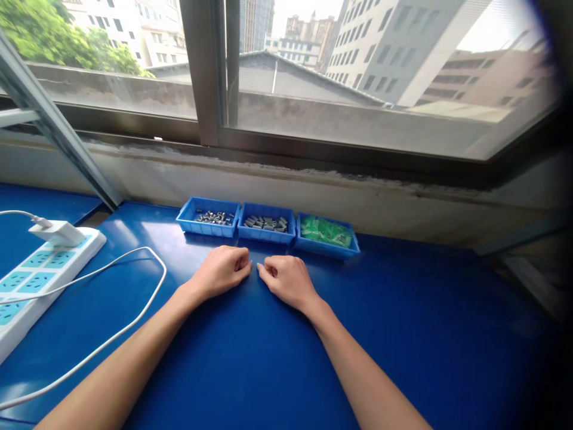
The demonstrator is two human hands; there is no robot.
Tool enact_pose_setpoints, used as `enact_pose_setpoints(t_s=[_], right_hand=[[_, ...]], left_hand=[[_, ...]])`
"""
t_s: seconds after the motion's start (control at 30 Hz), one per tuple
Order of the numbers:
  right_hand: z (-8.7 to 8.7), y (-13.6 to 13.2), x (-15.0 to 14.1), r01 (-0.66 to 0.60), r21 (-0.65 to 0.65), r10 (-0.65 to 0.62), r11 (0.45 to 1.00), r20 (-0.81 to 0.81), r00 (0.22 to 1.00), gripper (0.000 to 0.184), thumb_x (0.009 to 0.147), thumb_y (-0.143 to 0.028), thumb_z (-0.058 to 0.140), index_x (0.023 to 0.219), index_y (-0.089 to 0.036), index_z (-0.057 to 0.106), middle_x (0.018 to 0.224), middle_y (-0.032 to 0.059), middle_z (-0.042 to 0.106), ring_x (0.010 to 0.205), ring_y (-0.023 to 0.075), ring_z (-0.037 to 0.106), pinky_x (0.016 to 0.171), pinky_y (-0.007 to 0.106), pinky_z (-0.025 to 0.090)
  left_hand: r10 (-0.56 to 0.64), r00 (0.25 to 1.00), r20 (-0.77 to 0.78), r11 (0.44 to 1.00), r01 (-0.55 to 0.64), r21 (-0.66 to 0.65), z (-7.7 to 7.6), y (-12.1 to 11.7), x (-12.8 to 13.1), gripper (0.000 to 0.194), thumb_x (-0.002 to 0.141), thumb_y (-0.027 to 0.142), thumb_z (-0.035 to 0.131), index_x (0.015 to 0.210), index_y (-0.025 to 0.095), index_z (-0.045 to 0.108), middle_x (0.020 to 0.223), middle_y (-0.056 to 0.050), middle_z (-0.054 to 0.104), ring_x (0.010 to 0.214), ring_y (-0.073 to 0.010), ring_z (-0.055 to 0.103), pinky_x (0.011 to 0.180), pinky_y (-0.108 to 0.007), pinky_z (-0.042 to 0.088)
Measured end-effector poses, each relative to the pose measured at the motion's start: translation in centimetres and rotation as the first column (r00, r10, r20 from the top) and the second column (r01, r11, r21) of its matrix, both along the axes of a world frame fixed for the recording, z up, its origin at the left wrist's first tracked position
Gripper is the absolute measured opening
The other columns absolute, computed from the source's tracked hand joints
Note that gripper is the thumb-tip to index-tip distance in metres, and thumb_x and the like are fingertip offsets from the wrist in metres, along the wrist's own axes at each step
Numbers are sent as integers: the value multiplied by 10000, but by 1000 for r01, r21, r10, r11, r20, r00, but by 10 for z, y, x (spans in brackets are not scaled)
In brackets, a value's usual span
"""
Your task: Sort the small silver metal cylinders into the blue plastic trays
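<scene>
My left hand [221, 270] rests on the blue tabletop [255, 364], curled into a loose fist with nothing showing in it. Just to its right, my right hand [290, 278] is closed the same way, thumb pointing at the other thumb with a small gap between. Beyond the hands, three blue bins stand in a row. Small screw-like metal pieces [215, 217] lie in the left bin [206, 228]. The middle bin [265, 235] holds short metal cylinders [267, 223]. Green packing in clear plastic [326, 231] fills the right bin [328, 248].
A white power strip [27, 280] with a plugged-in charger [58, 232] sits at the left. Its white cable [147, 304] loops across the table beside my left forearm. A metal frame leg [76, 137] and the window wall [147, 173] border the far side.
</scene>
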State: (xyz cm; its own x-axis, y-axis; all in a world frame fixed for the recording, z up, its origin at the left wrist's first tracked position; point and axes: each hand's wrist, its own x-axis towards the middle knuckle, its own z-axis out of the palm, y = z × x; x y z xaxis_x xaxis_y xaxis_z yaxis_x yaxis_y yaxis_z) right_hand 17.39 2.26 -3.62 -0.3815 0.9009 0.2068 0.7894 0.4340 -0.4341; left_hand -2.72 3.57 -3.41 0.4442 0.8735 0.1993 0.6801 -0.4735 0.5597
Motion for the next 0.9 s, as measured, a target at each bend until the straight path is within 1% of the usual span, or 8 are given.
enact_pose_setpoints(t_s=[0.17, 0.47, 0.6, 0.67, 0.73, 0.8, 0.83, 0.9], right_hand=[[0, -1, -1, 7, 20, -7, 1000, 0, 1000, 378, 913, -314, 542, 568, -188, 455, 571, -5, 589, 532, 114, 481, 558, 291, 171], [0, -1, -1, 0, 51, -1, 999, 14, 1000, 367, 915, -305, 547, 577, -188, 463, 579, -9, 597, 557, 116, 516, 552, 282, 193], [-1, -2, -1, -8, 95, 7, 995, 14, 1000, 367, 910, -289, 566, 565, -193, 487, 560, -18, 577, 527, 113, 503, 536, 277, 241], [0, -3, -1, 44, 190, -39, 981, -27, 999, 343, 925, -285, 551, 593, -199, 536, 599, -5, 595, 551, 123, 526, 562, 269, 316], [2, -3, 0, 139, 336, -108, 931, -110, 988, 269, 943, -274, 522, 708, -197, 628, 725, 33, 653, 668, 153, 593, 667, 270, 420], [5, -1, 2, 201, 446, -136, 872, -173, 975, 202, 949, -250, 506, 936, -182, 696, 952, 86, 698, 877, 195, 638, 835, 302, 477], [5, 0, 3, 199, 469, -132, 860, -173, 976, 231, 947, -235, 504, 1067, -175, 691, 1077, 105, 692, 983, 212, 633, 909, 322, 480], [5, 2, 5, 170, 462, -127, 871, -123, 984, 355, 941, -212, 500, 1272, -168, 623, 1272, 117, 637, 1125, 241, 594, 1003, 365, 467]], left_hand=[[3, 1000, -18, 1000, -3, 3, 1, 0, -1, 268, 855, 256, 560, 639, 190, 415, 576, 36, 500, 537, -107, 403, 546, -249, 233], [2, 1000, -31, 1000, -1, 16, 0, -1, -1, 273, 864, 262, 557, 644, 190, 413, 578, 38, 493, 541, -105, 403, 550, -254, 236], [-1, 999, -42, 1000, 2, 13, 0, -1, -1, 275, 869, 266, 552, 646, 190, 410, 579, 39, 485, 540, -106, 401, 550, -256, 235], [-4, 999, -48, 1000, 5, 14, 0, -1, -1, 276, 875, 273, 549, 649, 191, 413, 582, 38, 487, 542, -106, 406, 552, -256, 233], [-11, 999, -48, 1000, 12, 17, 0, -1, -1, 277, 880, 278, 546, 651, 191, 415, 589, 36, 496, 542, -107, 412, 552, -257, 231], [-19, 999, -47, 1000, 20, 19, 1, -1, -1, 272, 882, 279, 544, 655, 191, 421, 597, 33, 508, 544, -108, 419, 553, -256, 232], [-22, 999, -48, 1000, 23, 20, 1, -1, -1, 269, 881, 279, 546, 658, 191, 424, 600, 32, 514, 546, -109, 423, 554, -255, 233], [-24, 998, -50, 999, 26, 23, 2, -1, -1, 264, 882, 279, 546, 661, 191, 431, 605, 30, 527, 549, -111, 432, 556, -252, 235]])
